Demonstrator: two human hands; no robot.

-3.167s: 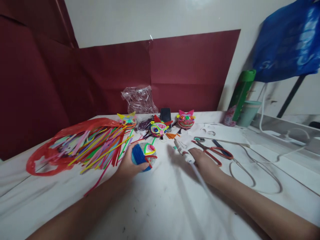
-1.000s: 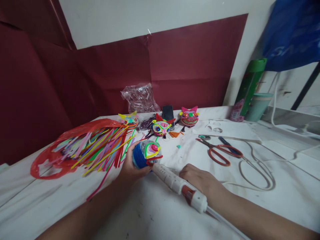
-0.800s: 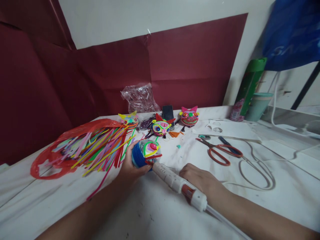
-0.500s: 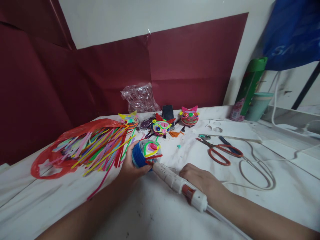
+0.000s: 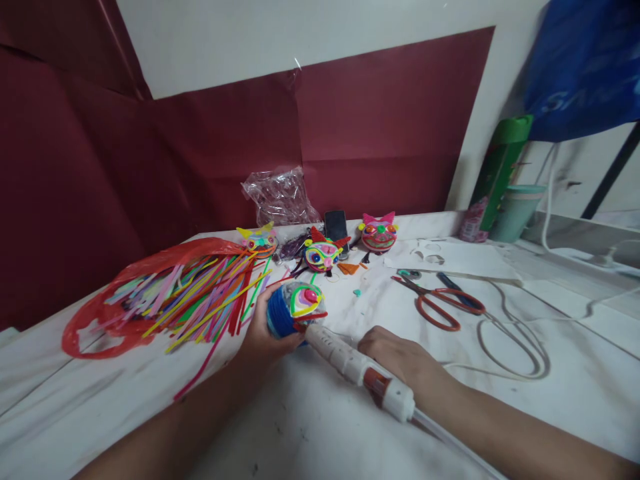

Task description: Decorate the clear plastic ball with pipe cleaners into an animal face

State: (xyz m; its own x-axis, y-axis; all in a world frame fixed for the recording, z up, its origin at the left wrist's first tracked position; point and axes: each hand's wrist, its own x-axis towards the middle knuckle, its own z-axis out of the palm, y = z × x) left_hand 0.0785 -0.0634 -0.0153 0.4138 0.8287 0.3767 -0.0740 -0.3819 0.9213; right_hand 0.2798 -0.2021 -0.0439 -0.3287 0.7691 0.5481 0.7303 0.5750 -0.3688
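My left hand [image 5: 265, 330] is wrapped round a ball [image 5: 281, 313] with blue strands on its side and a coloured eye shape on top. A red strip [image 5: 319, 315] lies along the ball's near edge. My right hand [image 5: 390, 351] grips a white hot glue gun [image 5: 340, 353], its handle hidden by the fingers. The gun's nozzle meets the ball by the red strip; whether it touches I cannot tell. Beyond stand several decorated animal heads, among them a red-horned one [image 5: 323, 255], a pink-eared one [image 5: 379, 233] and a yellow-eared one [image 5: 259, 241].
Many coloured pipe cleaners [image 5: 200, 300] spill from a red plastic bag [image 5: 77, 337] on the left. Red-handled scissors [image 5: 437, 307] and a pale cable [image 5: 537, 347] lie on the right. At the back are a phone [image 5: 335, 230], clear plastic [image 5: 280, 197], a green cup [image 5: 519, 213] and a tall green can [image 5: 500, 167].
The ball has turned slightly in my left hand and shifted a little to the right. My right hand and the glue gun have barely moved.
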